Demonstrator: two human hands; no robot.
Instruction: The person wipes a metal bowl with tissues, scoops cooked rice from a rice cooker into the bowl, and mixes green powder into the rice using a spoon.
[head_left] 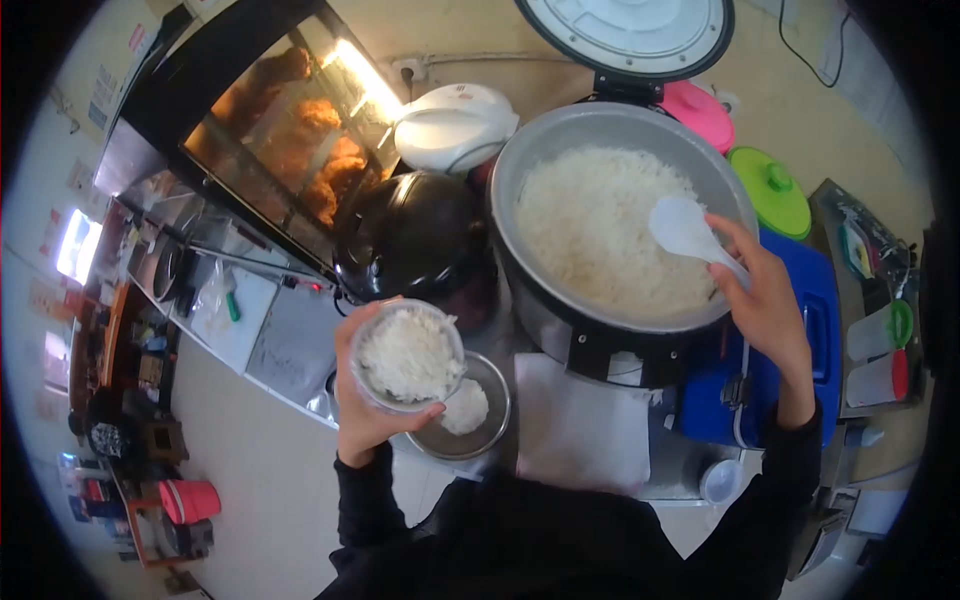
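Observation:
My left hand (365, 425) is wrapped round a small bowl (452, 345) heaped with white rice (408, 355). Just behind and below it stands a round metal bowl (503, 435) with a mound of rice inside. In my right hand (765, 300) is a white rice paddle (683, 228), gripped by its handle, its blade over the rice in the big cooker. That rice cooker (510, 150) has its lid (630, 30) raised and its pot is filled with cooked rice (600, 220). A pale cloth or sheet (580, 420) lies in front of the cooker.
A lit glass display case (290, 130) with fried food stands at the back left. Beside the cooker are a black lidded cooker (410, 235), a white appliance (455, 125) and a blue cooler box (815, 300). Green (775, 190) and pink lids (700, 115) lie behind.

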